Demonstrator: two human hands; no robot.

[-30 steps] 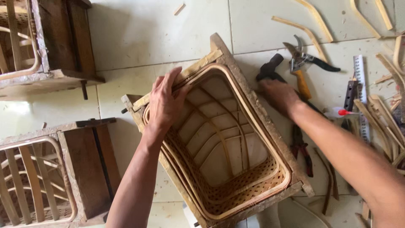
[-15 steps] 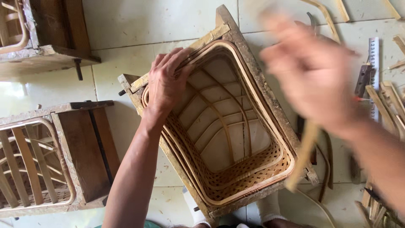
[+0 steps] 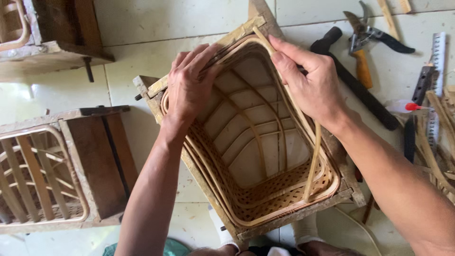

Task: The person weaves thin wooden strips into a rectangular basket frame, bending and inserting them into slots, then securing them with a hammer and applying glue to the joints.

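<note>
A woven rattan basket sits inside a square wooden frame mould on the tiled floor. My left hand presses down on the basket's upper left rim. My right hand grips a thin bamboo strip against the upper right rim. The strip runs from the top corner down along the right side of the basket.
Two more wooden frames, one at left and one at top left. To the right lie a black-handled hammer, pruning shears, a ruler, a red-tipped marker and loose bamboo strips.
My right hand went from the tools on the right, lifted a bamboo strip across the basket, and now holds it against the rim. My left hand stayed on the rim.
</note>
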